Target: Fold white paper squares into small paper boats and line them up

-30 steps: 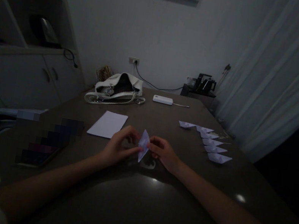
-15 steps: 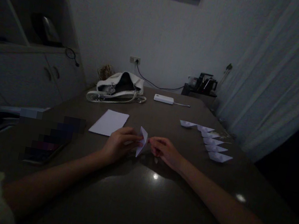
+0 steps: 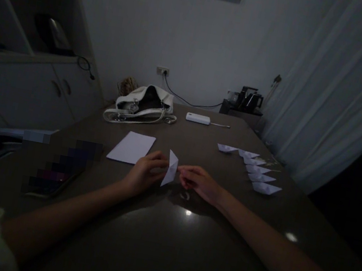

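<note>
A small folded white paper boat (image 3: 171,169) stands on end between my two hands, above the middle of the table. My left hand (image 3: 145,171) is closed on it from the left, with some fingertips hidden behind the paper. My right hand (image 3: 198,183) comes from the other side with curled fingers, its fingertips pinched at the boat's right edge. To the right, several finished paper boats (image 3: 266,188) sit in a slanting row. A stack of white paper (image 3: 132,147) lies just beyond my left hand.
On the dark table (image 3: 148,242), a white handbag (image 3: 144,103) rests at the back left. A white power bank (image 3: 198,118) with a short cable lies at the back. A blurred-out phone-like object (image 3: 62,170) is at the left. A black kettle (image 3: 252,102) stands beyond the table.
The paper boat has turned slightly between my hands, its lower tip now pointing further left. My right fingertips have shifted a little to the left. The other things stay in place.
</note>
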Action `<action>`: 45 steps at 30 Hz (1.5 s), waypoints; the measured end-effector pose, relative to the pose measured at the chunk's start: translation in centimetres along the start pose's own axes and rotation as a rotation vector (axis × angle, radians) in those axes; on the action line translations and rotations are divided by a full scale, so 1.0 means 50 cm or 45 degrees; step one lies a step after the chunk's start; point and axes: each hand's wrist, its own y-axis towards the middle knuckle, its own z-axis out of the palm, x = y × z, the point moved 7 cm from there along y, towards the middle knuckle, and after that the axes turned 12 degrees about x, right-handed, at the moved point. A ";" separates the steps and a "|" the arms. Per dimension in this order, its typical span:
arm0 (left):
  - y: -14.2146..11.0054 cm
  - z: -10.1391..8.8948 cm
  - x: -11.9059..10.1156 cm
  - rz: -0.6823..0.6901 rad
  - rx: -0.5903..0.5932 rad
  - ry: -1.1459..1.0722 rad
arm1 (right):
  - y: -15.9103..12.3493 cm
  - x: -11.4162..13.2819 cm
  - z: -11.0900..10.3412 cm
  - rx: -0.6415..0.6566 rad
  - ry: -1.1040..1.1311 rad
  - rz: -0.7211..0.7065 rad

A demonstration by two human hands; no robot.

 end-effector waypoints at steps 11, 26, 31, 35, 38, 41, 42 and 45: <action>-0.007 -0.008 -0.008 0.028 -0.027 -0.014 | -0.004 0.007 0.021 0.233 0.028 0.041; -0.006 -0.012 -0.014 0.043 -0.157 -0.069 | 0.001 -0.002 0.001 -0.042 0.094 0.048; -0.005 -0.013 -0.025 0.057 -0.114 0.025 | -0.001 0.002 0.007 0.051 0.123 0.071; -0.006 -0.011 -0.035 0.106 -0.085 0.162 | -0.002 0.003 0.006 0.067 0.114 0.054; -0.007 -0.011 -0.041 0.131 -0.081 0.235 | -0.001 0.000 -0.001 0.015 0.131 0.051; -0.008 -0.011 -0.042 0.139 -0.076 0.247 | 0.000 -0.008 -0.007 -0.040 0.170 0.080; -0.008 -0.011 -0.043 0.141 -0.073 0.246 | 0.001 -0.011 -0.009 -0.059 0.176 0.086; -0.008 -0.010 -0.043 0.145 -0.055 0.224 | 0.004 -0.016 -0.017 -0.143 0.160 0.070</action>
